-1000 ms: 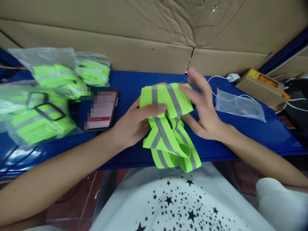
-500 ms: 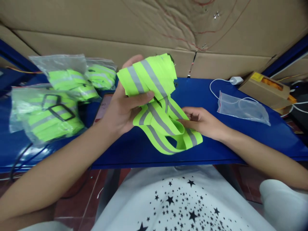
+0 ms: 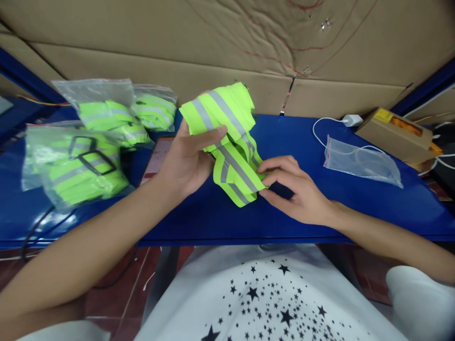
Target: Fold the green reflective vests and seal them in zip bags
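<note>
A bundle of neon yellow-green reflective strap (image 3: 227,111) with a grey stripe is folded over in my left hand (image 3: 194,158). The thumb presses across its front; the other fingers are hidden behind it. Looser folds of the same strap hang below, above the blue table. My right hand (image 3: 296,189) pinches the edge of one of these folds between thumb and fingertips. To the left lie several clear zip bags (image 3: 85,166) with similar straps inside, and black buckles show in the front one.
A phone-like device (image 3: 154,158) lies partly behind my left wrist. On the right are a flat clear zip bag (image 3: 362,163), a white charger with cable (image 3: 351,120) and a cardboard box (image 3: 394,137). Cardboard panels (image 3: 170,68) line the back of the blue table (image 3: 220,225).
My right hand has changed its hold on the hanging strap, now gripping a fold's edge. The long loop that reached lower right is drawn in. My left hand keeps the bundle.
</note>
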The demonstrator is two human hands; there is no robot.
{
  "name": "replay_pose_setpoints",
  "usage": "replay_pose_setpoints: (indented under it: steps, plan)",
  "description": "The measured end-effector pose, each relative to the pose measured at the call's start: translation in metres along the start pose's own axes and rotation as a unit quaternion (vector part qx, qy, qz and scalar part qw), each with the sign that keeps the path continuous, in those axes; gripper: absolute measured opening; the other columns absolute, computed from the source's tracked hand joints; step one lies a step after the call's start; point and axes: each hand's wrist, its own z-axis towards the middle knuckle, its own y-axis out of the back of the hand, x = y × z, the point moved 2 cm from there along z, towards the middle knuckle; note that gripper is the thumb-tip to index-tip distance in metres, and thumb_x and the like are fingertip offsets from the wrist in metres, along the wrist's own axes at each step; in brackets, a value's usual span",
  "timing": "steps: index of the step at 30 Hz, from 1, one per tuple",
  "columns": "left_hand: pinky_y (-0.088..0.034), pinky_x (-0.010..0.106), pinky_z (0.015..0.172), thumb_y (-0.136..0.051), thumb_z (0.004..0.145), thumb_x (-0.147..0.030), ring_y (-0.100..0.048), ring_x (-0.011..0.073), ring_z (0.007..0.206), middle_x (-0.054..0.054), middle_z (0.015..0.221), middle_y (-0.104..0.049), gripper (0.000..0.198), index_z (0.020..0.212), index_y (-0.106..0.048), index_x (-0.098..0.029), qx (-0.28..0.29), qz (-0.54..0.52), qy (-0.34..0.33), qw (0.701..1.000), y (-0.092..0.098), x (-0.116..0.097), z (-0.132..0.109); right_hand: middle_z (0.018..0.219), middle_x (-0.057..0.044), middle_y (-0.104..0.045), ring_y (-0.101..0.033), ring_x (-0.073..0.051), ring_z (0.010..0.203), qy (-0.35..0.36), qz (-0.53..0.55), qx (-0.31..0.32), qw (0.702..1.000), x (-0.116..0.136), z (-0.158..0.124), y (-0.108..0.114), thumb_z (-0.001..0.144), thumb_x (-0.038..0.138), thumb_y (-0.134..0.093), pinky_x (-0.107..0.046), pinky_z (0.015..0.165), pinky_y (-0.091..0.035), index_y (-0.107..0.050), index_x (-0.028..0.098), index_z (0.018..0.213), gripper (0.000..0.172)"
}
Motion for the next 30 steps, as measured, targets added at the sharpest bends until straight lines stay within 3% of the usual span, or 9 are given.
replay_pose_setpoints:
  steps: [4,9,12,15,17,20,22,25,30]
  plan:
    - [-0.053,0.035,0.108,-0.077,0.082,-0.010,-0.065,0.0233,0.129,-0.011,0.111,-0.080,0.052,0.127,-0.070,-0.035,-0.003,-0.042,-0.030,0.999,0.003,-0.002,0.007,0.112,-0.008,-0.068,-0.064,-0.022,0.103,-0.053,0.002,0.017,0.998,-0.005,0.004,0.004,0.101,0.034,-0.061,-0.040,0.091,-0.047,-0.062,0.021,0.097,0.014]
    - [-0.058,0.039,0.102,-0.079,0.080,-0.010,-0.071,0.0282,0.119,-0.002,0.104,-0.081,0.028,0.104,-0.078,-0.024,-0.013,-0.054,-0.025,0.998,0.004,0.001,0.007,0.075,0.001,-0.070,-0.063,-0.012,0.063,-0.195,0.137,0.122,0.963,-0.013,0.000,-0.002,0.104,0.043,-0.055,-0.025,0.058,-0.046,-0.067,0.019,0.106,0.027]
    - [-0.060,0.041,0.099,-0.084,0.076,-0.012,-0.072,0.0307,0.115,0.000,0.106,-0.081,0.026,0.098,-0.079,-0.024,-0.015,-0.033,-0.026,0.999,0.006,-0.001,0.005,0.058,0.006,-0.061,-0.057,-0.010,0.050,-0.205,0.185,0.044,0.960,-0.010,-0.002,0.003,0.107,0.043,-0.050,-0.024,0.055,-0.047,-0.067,0.022,0.119,0.030]
    - [-0.060,0.041,0.099,-0.085,0.076,-0.013,-0.072,0.0290,0.113,-0.001,0.109,-0.081,0.030,0.102,-0.078,-0.026,0.016,-0.024,-0.019,0.999,0.007,0.002,0.003,0.093,-0.002,-0.070,-0.066,-0.015,0.078,-0.141,0.128,-0.154,0.970,-0.013,-0.001,0.014,0.100,0.045,-0.064,-0.030,0.072,-0.056,-0.058,0.027,0.138,0.043]
    - [-0.060,0.040,0.097,-0.086,0.076,-0.015,-0.073,0.0279,0.110,0.000,0.107,-0.080,0.032,0.105,-0.077,-0.024,0.067,-0.014,-0.001,0.998,0.006,0.009,0.000,0.130,-0.009,-0.063,-0.065,-0.022,0.106,-0.084,0.096,-0.202,0.971,-0.018,0.000,0.017,0.091,0.051,-0.074,-0.039,0.090,-0.057,-0.050,0.030,0.148,0.066]
    - [-0.062,0.037,0.087,-0.090,0.072,-0.018,-0.074,0.0257,0.100,0.004,0.104,-0.078,0.043,0.112,-0.073,-0.020,0.182,0.044,0.034,0.982,0.000,0.022,-0.009,0.154,-0.009,-0.049,-0.056,-0.030,0.134,-0.042,0.112,-0.125,0.985,-0.023,0.003,0.018,0.082,0.056,-0.081,-0.049,0.112,-0.051,-0.042,0.033,0.156,0.087]
    - [-0.062,0.035,0.079,-0.092,0.070,-0.019,-0.073,0.0238,0.093,0.005,0.104,-0.076,0.055,0.119,-0.066,-0.020,0.218,0.080,0.059,0.971,-0.004,0.027,-0.016,0.153,-0.007,-0.055,-0.055,-0.031,0.139,-0.035,0.132,-0.068,0.988,-0.020,0.004,0.019,0.082,0.052,-0.083,-0.049,0.117,-0.049,-0.051,0.032,0.151,0.078]
    - [-0.060,0.035,0.074,-0.093,0.069,-0.023,-0.071,0.0232,0.089,0.004,0.103,-0.071,0.064,0.122,-0.058,-0.021,0.211,0.098,0.087,0.969,-0.010,0.028,-0.026,0.147,-0.006,-0.062,-0.059,-0.031,0.138,-0.056,0.149,-0.038,0.987,-0.006,0.005,0.023,0.083,0.047,-0.084,-0.049,0.117,-0.050,-0.065,0.028,0.135,0.059]
    - [-0.055,0.031,0.069,-0.092,0.070,-0.026,-0.068,0.0202,0.083,0.001,0.095,-0.066,0.054,0.108,-0.054,-0.021,0.217,0.116,0.098,0.964,-0.018,0.024,-0.032,0.143,-0.006,-0.066,-0.067,-0.028,0.128,-0.144,0.242,-0.016,0.959,0.011,0.009,0.023,0.084,0.039,-0.083,-0.041,0.108,-0.060,-0.064,0.027,0.134,0.055]
